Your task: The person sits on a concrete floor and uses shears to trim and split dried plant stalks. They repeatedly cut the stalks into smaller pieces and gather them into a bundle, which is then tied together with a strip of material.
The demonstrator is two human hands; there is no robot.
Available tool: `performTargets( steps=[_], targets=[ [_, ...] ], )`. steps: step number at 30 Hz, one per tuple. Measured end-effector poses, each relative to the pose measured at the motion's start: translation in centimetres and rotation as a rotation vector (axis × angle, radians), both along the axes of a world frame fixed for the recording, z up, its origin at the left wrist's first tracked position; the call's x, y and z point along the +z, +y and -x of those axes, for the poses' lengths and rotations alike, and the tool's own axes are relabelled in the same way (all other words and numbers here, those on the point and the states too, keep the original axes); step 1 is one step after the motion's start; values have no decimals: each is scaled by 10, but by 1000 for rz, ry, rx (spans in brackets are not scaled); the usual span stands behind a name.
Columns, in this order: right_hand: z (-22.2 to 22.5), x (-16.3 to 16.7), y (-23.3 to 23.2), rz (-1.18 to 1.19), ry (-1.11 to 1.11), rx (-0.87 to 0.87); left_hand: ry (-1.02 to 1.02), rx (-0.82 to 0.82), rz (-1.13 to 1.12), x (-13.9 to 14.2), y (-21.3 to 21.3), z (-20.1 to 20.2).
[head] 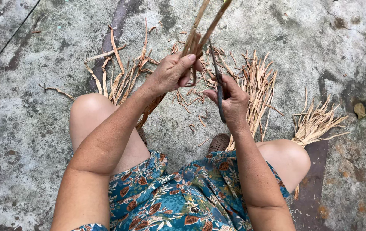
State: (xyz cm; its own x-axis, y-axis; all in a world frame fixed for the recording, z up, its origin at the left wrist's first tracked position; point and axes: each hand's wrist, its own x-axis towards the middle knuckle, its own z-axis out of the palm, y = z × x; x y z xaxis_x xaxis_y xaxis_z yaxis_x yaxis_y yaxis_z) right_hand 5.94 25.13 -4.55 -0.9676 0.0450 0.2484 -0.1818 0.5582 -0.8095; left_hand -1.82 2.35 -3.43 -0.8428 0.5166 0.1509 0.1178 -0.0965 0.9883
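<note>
Two bare hands meet in front of us, above our knees. Our left hand (pixel 172 72) is closed around a few dry, tan leaf strips (pixel 200 30), thumb pressed across them, so that the strips stand up and run out past the top edge of the view. Our right hand (pixel 232 102) is clamped on a dark pair of scissors (pixel 218 83); its handles are buried in our fingers, and its thin blades point upward, with the tips just beside the held strips. Whether the blades actually touch the strips, we cannot tell.

Below the hands lies stained grey concrete floor (pixel 20 128). A loose scatter of dried strips (pixel 118 72) lies on it beyond our left knee, a thicker pile of pale strips (pixel 257 85) lies behind our right hand, and a smaller bundle (pixel 315 122) lies beside our right knee. Short trimmed scraps (pixel 193 102) lie on the floor between the two hands and our lap. A brown sandal (pixel 219 142) shows between our knees, and a blue floral garment (pixel 183 196) covers our lap. One dry leaf (pixel 359 110) lies on the floor well to the right.
</note>
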Motion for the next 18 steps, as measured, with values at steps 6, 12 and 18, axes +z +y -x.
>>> performTargets(
  steps=[6, 12, 18],
  targets=[
    [10, 13, 25, 203, -10, 5, 90, 82, 152, 0, -12, 2],
    [6, 38, 57, 479, 45, 95, 98, 39, 376, 3, -20, -15],
    [1, 56, 77, 698, 50, 155, 154, -45, 379, 3, -26, -20]
  ],
)
